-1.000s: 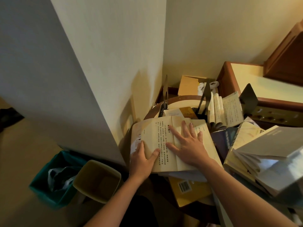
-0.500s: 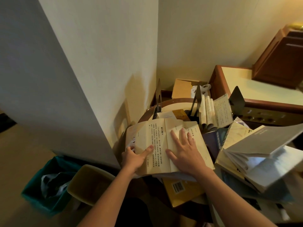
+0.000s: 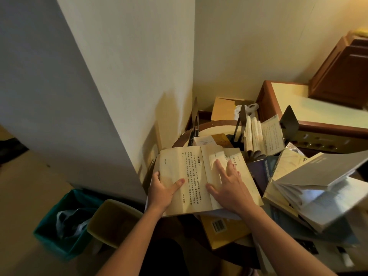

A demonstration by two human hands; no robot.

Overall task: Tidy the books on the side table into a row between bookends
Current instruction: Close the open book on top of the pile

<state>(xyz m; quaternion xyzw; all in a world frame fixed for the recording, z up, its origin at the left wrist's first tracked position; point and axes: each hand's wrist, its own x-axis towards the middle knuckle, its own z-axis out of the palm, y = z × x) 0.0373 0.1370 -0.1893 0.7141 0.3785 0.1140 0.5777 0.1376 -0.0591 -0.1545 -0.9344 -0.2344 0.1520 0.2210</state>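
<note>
Person's body, head view: left hand (image 3: 162,193) and right hand (image 3: 232,189), both bare; left forearm (image 3: 131,242) and right forearm (image 3: 278,240) unsleeved to the frame's edge; visible nails short, plain; dark mass (image 3: 159,257) between them, possibly clothing, indistinct.

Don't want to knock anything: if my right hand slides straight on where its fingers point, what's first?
The right hand would likely meet the white-and-mustard book lying flat just past the open book; depth unclear.

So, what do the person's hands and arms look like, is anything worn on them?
Nothing worn is visible. The left hand and right hand are bare: no gloves, rings or watch. The left forearm and right forearm show no sleeve up to the picture's edge.
</note>
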